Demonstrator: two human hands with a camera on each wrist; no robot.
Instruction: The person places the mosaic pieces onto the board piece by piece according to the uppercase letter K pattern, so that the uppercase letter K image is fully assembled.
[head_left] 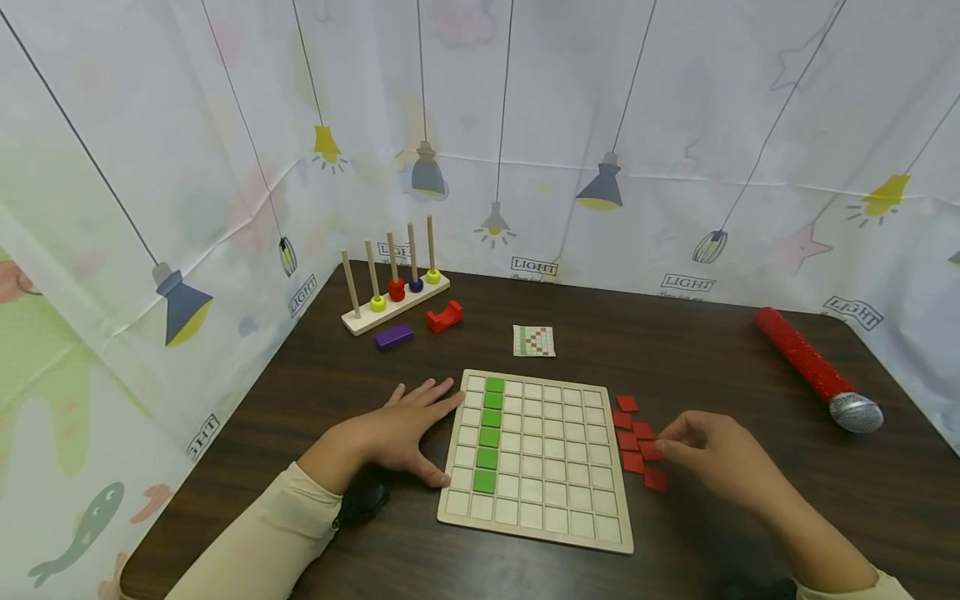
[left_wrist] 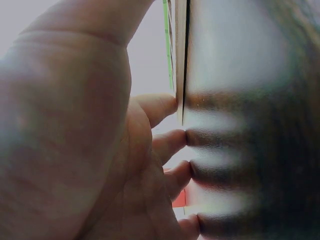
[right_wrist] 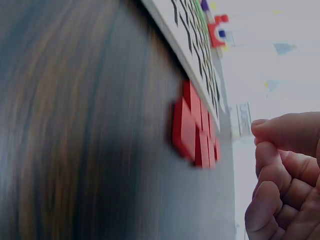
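A wooden grid board [head_left: 536, 533] lies flat, with several green tiles [head_left: 489, 437] in its second column from the left. My left hand [head_left: 397, 432] rests with spread fingers at the board's left edge; in the left wrist view, the hand [left_wrist: 145, 165] has fingertips down on the dark surface and one touches the board edge [left_wrist: 180, 75]. Several loose red tiles [head_left: 628, 441] lie right of the board. Over their right side is my right hand [head_left: 720, 462]. The right wrist view shows that hand [right_wrist: 287, 175] with curled fingers, thumb and index tips together, no tile visible between them, beside the red tiles [right_wrist: 185, 127].
Behind the board lies a small pattern card [head_left: 534, 342]. At the back left are a peg stand [head_left: 397, 305] with coloured rings, a purple block [head_left: 393, 337] and a red notched block [head_left: 445, 317]. A red microphone [head_left: 810, 362] lies at the right.
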